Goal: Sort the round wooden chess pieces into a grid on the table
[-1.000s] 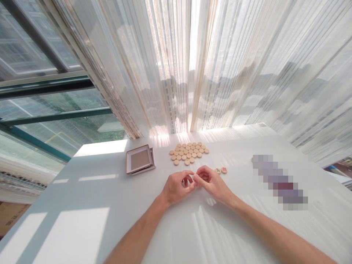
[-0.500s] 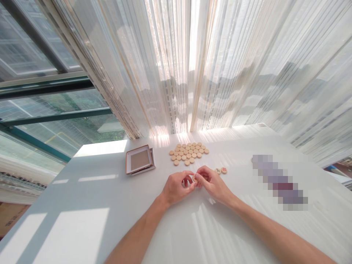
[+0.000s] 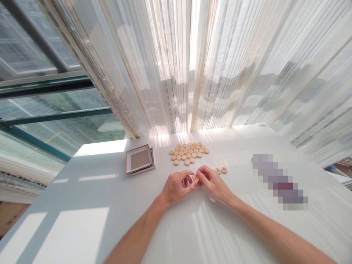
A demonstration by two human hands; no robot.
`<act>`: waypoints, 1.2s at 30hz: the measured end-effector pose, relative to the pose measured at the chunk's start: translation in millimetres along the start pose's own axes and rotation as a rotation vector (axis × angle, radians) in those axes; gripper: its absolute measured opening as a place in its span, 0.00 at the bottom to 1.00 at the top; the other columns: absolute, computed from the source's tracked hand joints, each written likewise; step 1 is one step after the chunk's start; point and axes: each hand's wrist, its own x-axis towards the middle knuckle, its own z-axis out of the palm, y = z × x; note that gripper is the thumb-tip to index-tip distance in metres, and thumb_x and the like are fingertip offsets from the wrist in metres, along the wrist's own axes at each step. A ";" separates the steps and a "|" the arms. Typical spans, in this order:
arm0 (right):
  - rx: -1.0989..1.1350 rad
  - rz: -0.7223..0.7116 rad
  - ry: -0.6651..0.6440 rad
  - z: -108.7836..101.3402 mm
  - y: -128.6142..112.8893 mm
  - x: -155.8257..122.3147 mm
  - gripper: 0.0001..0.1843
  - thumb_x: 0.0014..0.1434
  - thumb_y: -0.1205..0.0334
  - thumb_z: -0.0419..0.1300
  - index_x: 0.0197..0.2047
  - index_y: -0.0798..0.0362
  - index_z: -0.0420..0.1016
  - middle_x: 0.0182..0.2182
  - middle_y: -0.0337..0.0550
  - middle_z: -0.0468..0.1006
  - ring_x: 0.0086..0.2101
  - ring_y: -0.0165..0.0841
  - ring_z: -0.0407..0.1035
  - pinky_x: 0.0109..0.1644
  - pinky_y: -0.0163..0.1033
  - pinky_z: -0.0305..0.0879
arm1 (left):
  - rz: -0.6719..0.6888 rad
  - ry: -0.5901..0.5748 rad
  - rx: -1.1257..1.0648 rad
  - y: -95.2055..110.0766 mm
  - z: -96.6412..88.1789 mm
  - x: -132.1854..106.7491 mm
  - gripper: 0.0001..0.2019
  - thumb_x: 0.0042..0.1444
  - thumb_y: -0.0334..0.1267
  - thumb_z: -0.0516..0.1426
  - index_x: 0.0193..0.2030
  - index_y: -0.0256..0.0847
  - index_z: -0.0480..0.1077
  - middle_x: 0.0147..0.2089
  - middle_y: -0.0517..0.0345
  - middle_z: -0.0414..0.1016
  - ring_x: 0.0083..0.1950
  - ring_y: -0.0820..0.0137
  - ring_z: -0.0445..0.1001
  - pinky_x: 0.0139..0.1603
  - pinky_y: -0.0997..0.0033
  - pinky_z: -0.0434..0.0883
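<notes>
My left hand (image 3: 176, 187) and my right hand (image 3: 211, 181) meet over the white table (image 3: 90, 190), fingers pinched together on one round wooden game piece (image 3: 195, 178) with a red mark on its top face. Two more marked pieces (image 3: 221, 170) lie on the table just right of my right hand. Behind the hands, a flat cluster of several plain wooden pieces (image 3: 189, 153) lies packed side by side.
A shallow brown-lined box with its lid (image 3: 139, 160) sits left of the cluster. A blurred-out patch (image 3: 280, 181) covers something at the right of the table. Sheer curtains (image 3: 209, 66) hang behind the far edge, with a window to the left.
The piece between my fingers has turned, so its red-marked face shows now. Both hands have stayed in nearly the same place.
</notes>
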 end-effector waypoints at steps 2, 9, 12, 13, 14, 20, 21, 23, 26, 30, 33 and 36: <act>0.006 -0.001 -0.001 0.0 0.8 0.1 0.16 0.66 0.46 0.54 0.36 0.50 0.69 0.30 0.39 0.77 0.32 0.37 0.76 0.39 0.42 0.74 | 0.002 0.001 -0.003 0.0 0.0 0.1 0.14 0.55 0.36 0.61 0.49 0.45 0.72 0.31 0.63 0.80 0.29 0.73 0.74 0.37 0.72 0.74; -0.018 0.012 -0.019 -1.1 1.1 0.1 0.15 0.63 0.46 0.59 0.38 0.50 0.69 0.29 0.40 0.79 0.32 0.37 0.76 0.38 0.42 0.73 | -0.004 0.003 -0.017 0.5 0.6 -0.9 0.14 0.55 0.36 0.61 0.49 0.44 0.72 0.32 0.64 0.80 0.29 0.74 0.73 0.36 0.72 0.74; -0.010 0.011 -0.024 -1.1 0.4 -0.2 0.15 0.62 0.47 0.61 0.38 0.50 0.69 0.30 0.41 0.80 0.32 0.37 0.76 0.38 0.42 0.73 | 0.005 0.008 -0.018 0.9 0.3 -0.8 0.14 0.54 0.35 0.61 0.48 0.44 0.72 0.31 0.64 0.80 0.29 0.74 0.73 0.36 0.73 0.73; -0.009 0.011 -0.024 -0.9 0.5 -0.3 0.15 0.61 0.47 0.62 0.37 0.50 0.69 0.31 0.40 0.80 0.32 0.37 0.76 0.38 0.42 0.73 | 0.008 0.011 -0.018 1.0 0.2 -0.7 0.14 0.54 0.35 0.61 0.48 0.44 0.72 0.31 0.64 0.80 0.29 0.74 0.73 0.36 0.73 0.73; -0.010 0.011 -0.023 -0.8 0.8 -0.4 0.15 0.61 0.47 0.62 0.37 0.50 0.69 0.31 0.40 0.80 0.33 0.37 0.76 0.39 0.42 0.73 | 0.011 0.012 -0.019 0.9 0.1 -0.6 0.14 0.54 0.35 0.61 0.48 0.44 0.72 0.31 0.64 0.80 0.29 0.74 0.73 0.36 0.73 0.73; -0.009 0.005 -0.028 -0.8 4.5 0.6 0.15 0.60 0.48 0.63 0.38 0.50 0.69 0.30 0.40 0.79 0.32 0.36 0.75 0.37 0.40 0.72 | 0.016 0.004 -0.017 -1.8 0.7 -0.8 0.14 0.54 0.34 0.61 0.49 0.43 0.72 0.31 0.64 0.80 0.29 0.74 0.73 0.36 0.73 0.72; -0.009 0.002 -0.028 -0.9 4.8 0.7 0.15 0.60 0.48 0.63 0.38 0.50 0.69 0.30 0.40 0.79 0.32 0.36 0.75 0.37 0.40 0.72 | 0.016 0.003 -0.016 -2.1 0.8 -0.9 0.14 0.54 0.34 0.61 0.49 0.44 0.72 0.31 0.64 0.80 0.29 0.74 0.73 0.36 0.73 0.72; -0.011 0.000 -0.027 -1.1 5.0 0.6 0.14 0.60 0.49 0.63 0.38 0.50 0.69 0.30 0.40 0.79 0.32 0.37 0.76 0.38 0.41 0.72 | 0.013 0.001 -0.016 -1.9 0.8 -1.0 0.14 0.54 0.34 0.62 0.49 0.44 0.72 0.31 0.64 0.80 0.29 0.74 0.73 0.36 0.73 0.73; -0.017 0.002 -0.029 -1.8 4.4 0.0 0.13 0.62 0.49 0.62 0.38 0.50 0.69 0.30 0.40 0.79 0.32 0.37 0.76 0.38 0.41 0.72 | 0.006 -0.001 -0.020 -0.8 0.7 -1.0 0.13 0.55 0.36 0.62 0.48 0.44 0.72 0.31 0.64 0.79 0.29 0.74 0.72 0.36 0.73 0.73; -0.034 -0.009 -0.025 -2.3 3.6 -0.5 0.13 0.66 0.50 0.57 0.38 0.51 0.69 0.29 0.39 0.78 0.32 0.36 0.76 0.38 0.41 0.72 | 0.000 -0.001 -0.017 0.3 0.7 -0.9 0.13 0.55 0.37 0.62 0.48 0.45 0.73 0.31 0.64 0.79 0.29 0.74 0.73 0.36 0.73 0.73; -0.008 -0.008 -0.021 -1.7 3.1 -0.4 0.13 0.67 0.50 0.55 0.38 0.51 0.70 0.29 0.39 0.77 0.32 0.36 0.76 0.39 0.42 0.73 | 0.003 0.001 -0.008 0.0 0.7 -0.8 0.13 0.55 0.37 0.62 0.49 0.44 0.73 0.31 0.64 0.79 0.29 0.74 0.73 0.36 0.73 0.73; 0.010 -0.010 -0.012 -0.9 2.9 -0.1 0.14 0.67 0.50 0.55 0.37 0.51 0.70 0.30 0.38 0.76 0.32 0.36 0.76 0.38 0.41 0.74 | 0.011 0.000 -0.004 -0.4 0.5 -0.6 0.14 0.55 0.37 0.62 0.49 0.44 0.73 0.31 0.64 0.80 0.29 0.74 0.73 0.36 0.73 0.73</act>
